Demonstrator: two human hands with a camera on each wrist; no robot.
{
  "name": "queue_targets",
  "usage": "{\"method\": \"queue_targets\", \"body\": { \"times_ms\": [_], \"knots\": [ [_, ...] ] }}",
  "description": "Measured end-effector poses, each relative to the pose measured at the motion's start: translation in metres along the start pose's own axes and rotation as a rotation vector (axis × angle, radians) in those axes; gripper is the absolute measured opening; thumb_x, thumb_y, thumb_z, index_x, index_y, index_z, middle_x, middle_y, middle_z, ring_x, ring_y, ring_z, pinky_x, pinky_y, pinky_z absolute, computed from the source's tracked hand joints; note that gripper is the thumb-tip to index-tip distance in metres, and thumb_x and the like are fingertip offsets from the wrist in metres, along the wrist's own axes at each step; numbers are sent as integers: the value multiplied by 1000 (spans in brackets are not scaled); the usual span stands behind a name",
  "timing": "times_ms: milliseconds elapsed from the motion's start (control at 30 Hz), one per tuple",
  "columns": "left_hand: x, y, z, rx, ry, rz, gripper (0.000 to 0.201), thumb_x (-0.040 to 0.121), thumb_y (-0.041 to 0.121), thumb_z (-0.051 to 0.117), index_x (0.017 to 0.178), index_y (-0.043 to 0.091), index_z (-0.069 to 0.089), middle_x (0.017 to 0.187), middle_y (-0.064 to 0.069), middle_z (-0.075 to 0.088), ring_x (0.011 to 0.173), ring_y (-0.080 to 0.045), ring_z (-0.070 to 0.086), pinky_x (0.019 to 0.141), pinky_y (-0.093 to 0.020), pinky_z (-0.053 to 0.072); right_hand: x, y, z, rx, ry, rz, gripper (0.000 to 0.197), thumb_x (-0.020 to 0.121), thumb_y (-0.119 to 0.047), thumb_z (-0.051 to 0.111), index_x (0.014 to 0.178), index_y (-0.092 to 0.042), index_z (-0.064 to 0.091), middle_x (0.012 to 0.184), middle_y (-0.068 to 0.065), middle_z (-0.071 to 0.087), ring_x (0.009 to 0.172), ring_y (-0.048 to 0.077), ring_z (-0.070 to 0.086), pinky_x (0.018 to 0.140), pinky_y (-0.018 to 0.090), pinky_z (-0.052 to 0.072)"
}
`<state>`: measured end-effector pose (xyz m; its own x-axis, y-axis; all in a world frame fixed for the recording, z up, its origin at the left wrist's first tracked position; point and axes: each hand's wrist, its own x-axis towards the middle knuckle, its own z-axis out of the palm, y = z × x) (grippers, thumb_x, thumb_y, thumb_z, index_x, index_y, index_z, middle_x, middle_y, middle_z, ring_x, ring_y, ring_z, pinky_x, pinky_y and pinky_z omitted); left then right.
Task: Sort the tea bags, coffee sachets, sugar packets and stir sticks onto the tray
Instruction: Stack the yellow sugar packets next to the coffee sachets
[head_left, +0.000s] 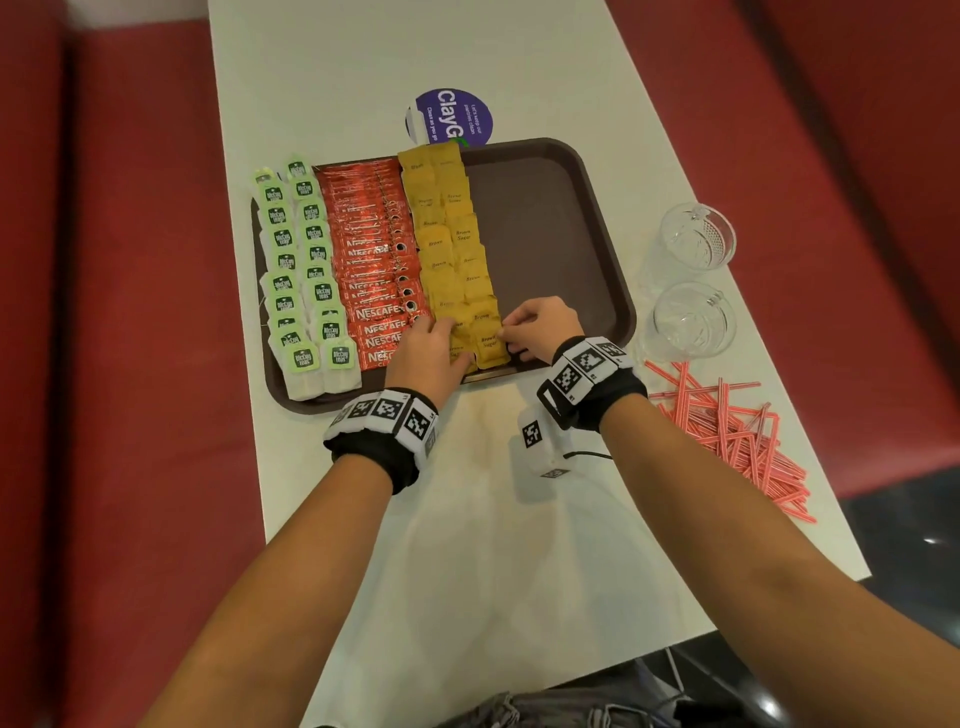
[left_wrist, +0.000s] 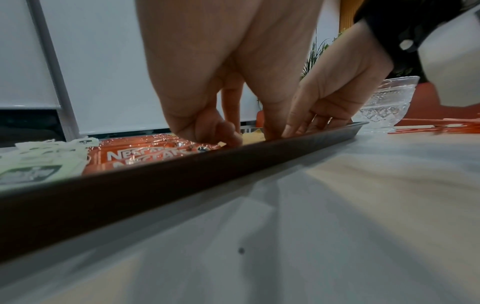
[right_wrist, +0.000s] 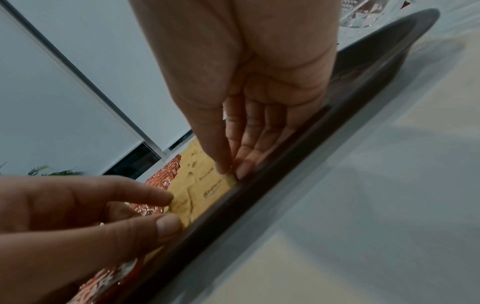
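On the desk (head_left: 493, 545), the stir sticks (head_left: 727, 426) lie heaped to your right, off the tray (head_left: 545, 218). At its near rim your left grip (head_left: 431, 353) pinches the near-left sugar packet (right_wrist: 182, 203), and your right grip (head_left: 540, 325) pinches the near-right sugar packet (head_left: 491, 345) by its corner. Beyond run columns: tea bags (head_left: 298, 260) left, coffee sachets (head_left: 371, 244) middle, sugar packets (head_left: 452, 244) beside them.

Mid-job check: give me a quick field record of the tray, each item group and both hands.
brown plastic tray: right part bare
green-tagged tea bags: two columns, tray's left edge
orange Nescafe coffee sachets: column beside them
yellow brown-sugar packets: next column, mid-tray
red-and-white striped stir sticks: heaped on white table, off tray
left hand: pinches nearest-row packet, left one
right hand: pinches nearest-row packet, right one
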<state>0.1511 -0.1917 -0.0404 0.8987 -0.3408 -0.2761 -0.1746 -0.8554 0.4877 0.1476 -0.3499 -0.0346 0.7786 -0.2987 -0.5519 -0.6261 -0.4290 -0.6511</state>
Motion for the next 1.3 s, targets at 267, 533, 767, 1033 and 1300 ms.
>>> {"method": "queue_targets", "body": {
  "times_ms": [267,533,767,1033,1300],
  "knots": [
    [-2,1,0,-18,3,-2,49,91,29,55,134,10,44,125,-15,49,113,-32,49,91,-37,41,-6,-2,-4,18,-25,-12,14,87,-16,63,98,-9,66,88,6,64,80,13,62,73,25,56],
    [28,6,-17,73,120,58,41,96,26,44,135,12,44,118,-19,46,107,-32,47,85,-38,42,-9,-10,-4,-101,18,-98,24,89,-23,59,110,-14,64,114,6,64,107,19,58,86,26,46],
    [70,-3,-35,213,68,30,29,95,17,46,118,5,59,125,-20,44,118,-36,39,89,-43,43,-2,-13,-5,-139,25,-96,26,90,-25,59,113,-13,63,116,5,64,109,18,58,83,21,40],
    [75,-7,-37,258,45,33,27,94,19,46,108,2,60,120,-20,46,117,-35,37,88,-44,44,-1,-11,-7,-113,23,-89,24,90,-24,58,111,-12,64,114,6,64,108,19,58,84,23,41],
    [80,-11,-37,294,64,81,29,94,18,42,107,-3,59,117,-19,47,113,-35,39,88,-41,42,4,-7,-7,-76,28,-84,22,91,-24,58,109,-13,64,111,6,64,94,15,57,87,28,48]
  ]
}}
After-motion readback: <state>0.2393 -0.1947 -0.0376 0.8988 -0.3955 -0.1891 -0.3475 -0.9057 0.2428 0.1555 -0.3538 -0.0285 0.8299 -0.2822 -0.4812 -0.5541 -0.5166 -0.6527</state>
